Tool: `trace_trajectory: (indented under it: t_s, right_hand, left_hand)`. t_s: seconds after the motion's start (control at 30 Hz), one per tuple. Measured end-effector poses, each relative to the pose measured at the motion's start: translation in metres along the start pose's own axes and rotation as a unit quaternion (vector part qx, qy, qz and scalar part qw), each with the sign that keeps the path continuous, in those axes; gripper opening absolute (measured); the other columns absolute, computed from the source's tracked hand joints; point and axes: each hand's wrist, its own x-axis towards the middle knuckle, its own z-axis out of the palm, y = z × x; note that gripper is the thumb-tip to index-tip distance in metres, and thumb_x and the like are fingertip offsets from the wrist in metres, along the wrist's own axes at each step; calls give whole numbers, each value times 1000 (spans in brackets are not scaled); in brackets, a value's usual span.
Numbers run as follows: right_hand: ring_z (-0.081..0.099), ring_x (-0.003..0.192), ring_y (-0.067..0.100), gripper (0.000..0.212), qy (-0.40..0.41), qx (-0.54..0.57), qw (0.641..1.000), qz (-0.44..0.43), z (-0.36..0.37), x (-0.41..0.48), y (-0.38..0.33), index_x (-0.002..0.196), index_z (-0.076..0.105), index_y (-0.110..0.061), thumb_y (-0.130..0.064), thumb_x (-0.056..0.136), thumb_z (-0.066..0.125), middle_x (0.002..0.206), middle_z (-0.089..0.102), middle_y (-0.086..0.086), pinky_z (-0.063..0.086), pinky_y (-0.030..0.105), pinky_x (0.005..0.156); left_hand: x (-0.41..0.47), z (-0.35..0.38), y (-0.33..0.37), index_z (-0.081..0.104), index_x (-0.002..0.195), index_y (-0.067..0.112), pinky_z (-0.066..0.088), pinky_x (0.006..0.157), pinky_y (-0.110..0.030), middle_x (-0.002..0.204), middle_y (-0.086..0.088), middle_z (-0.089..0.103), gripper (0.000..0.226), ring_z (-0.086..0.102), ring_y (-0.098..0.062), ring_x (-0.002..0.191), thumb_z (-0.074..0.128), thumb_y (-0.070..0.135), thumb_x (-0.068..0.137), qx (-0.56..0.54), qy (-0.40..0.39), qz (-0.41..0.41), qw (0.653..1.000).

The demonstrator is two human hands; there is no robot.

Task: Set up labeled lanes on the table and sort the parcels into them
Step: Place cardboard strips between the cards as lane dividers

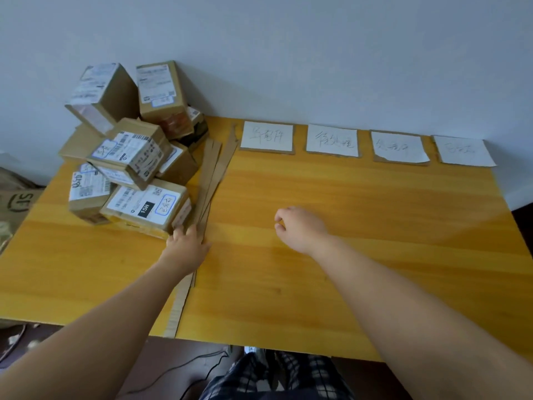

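— Where the worktop (346, 269) meets the wall (317, 53), what is that row?
— Four labels (267, 137): squarish white paper sheets with faint handwriting, each on a brown cardboard backing, side by side with gaps between. The worktop itself is smooth yellow wood with a long grain.
— And the parcels (129, 151)?
— Heaped at the far left corner. They are blocky brown cardboard boxes, taped, with white printed stickers. Some tilt against the wall and some lie flat.
— What runs beside them?
— Strips (213, 168) of flat brown cardboard, long and narrow. They overlap in a loose bundle from beside the first label down to the near edge, just right of the heap.
— Where are the hands?
— The left hand (187, 243) rests on the strips, its fingers (191, 230) stretched forward and flat on the cardboard. Whether the tips touch the nearest parcel's corner, I cannot tell. The right hand (300, 226) is over bare wood in the middle, well apart from parcels and strips, its fingers loosely curled and holding nothing.
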Motion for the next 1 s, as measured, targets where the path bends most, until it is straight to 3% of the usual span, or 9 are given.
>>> trace_trajectory:
  t_s: [0.17, 0.23, 0.33, 0.43, 0.57, 0.73, 1.0]
  right_hand:
    - [54, 112, 27, 28, -26, 7, 1000, 15, 16, 9, -6, 119, 56, -18, -29, 98, 41, 124, 56, 7, 47, 36, 88]
    - [55, 107, 26, 27, -34, 13, 999, 23, 20, 12, -6, 118, 57, -18, -29, 98, 41, 121, 57, 6, 47, 34, 83]
    - [56, 99, 25, 26, -38, 23, 999, 30, 26, 13, -6, 115, 58, -18, -28, 98, 41, 116, 58, 4, 45, 32, 74]
    - [57, 99, 26, 25, -39, 34, 998, 37, 30, 16, -8, 113, 59, -19, -28, 98, 41, 116, 58, 4, 47, 33, 76]
    - [57, 94, 25, 24, -45, 53, 997, 39, 31, 19, -8, 110, 60, -17, -26, 98, 41, 113, 57, 3, 48, 34, 75]
    - [58, 96, 24, 23, -37, 73, 996, 47, 30, 28, -9, 108, 61, -16, -23, 97, 42, 110, 58, 3, 50, 38, 80]
    - [60, 95, 23, 21, -22, 129, 989, 74, 21, 62, 1, 102, 63, -19, -23, 93, 45, 105, 64, 2, 52, 41, 83]
  left_hand:
    - [17, 5, -7, 11, 152, 11, 24, 112, -49, 155, -22, 14, 66, 18, -42, 142, 42, 35, 99, 8, 2, 22, 1000]
    - [21, 10, -8, 10, 152, 15, 26, 111, -50, 156, -20, 12, 68, 17, -41, 142, 44, 38, 98, 35, -5, 28, 999]
    - [25, 15, -7, 22, 148, 16, 33, 107, -51, 149, -19, 24, 62, 25, -40, 137, 47, 38, 96, 56, 12, 36, 998]
    - [28, 14, -3, 32, 140, 8, 36, 106, -50, 141, -21, 33, 56, 32, -41, 132, 52, 32, 94, 9, 49, 36, 998]
    - [41, 8, 11, 23, 143, 4, 30, 109, -48, 148, -22, 26, 66, 26, -39, 138, 55, 34, 93, -46, 89, 39, 994]
    - [71, -1, 36, 6, 151, 5, 19, 114, -47, 151, -21, 22, 76, 19, -37, 141, 49, 37, 96, -99, 79, 16, 992]
    - [116, -22, 59, 27, 141, 0, 37, 104, -46, 142, -22, 33, 61, 37, -39, 130, 53, 30, 95, -87, 86, -37, 992]
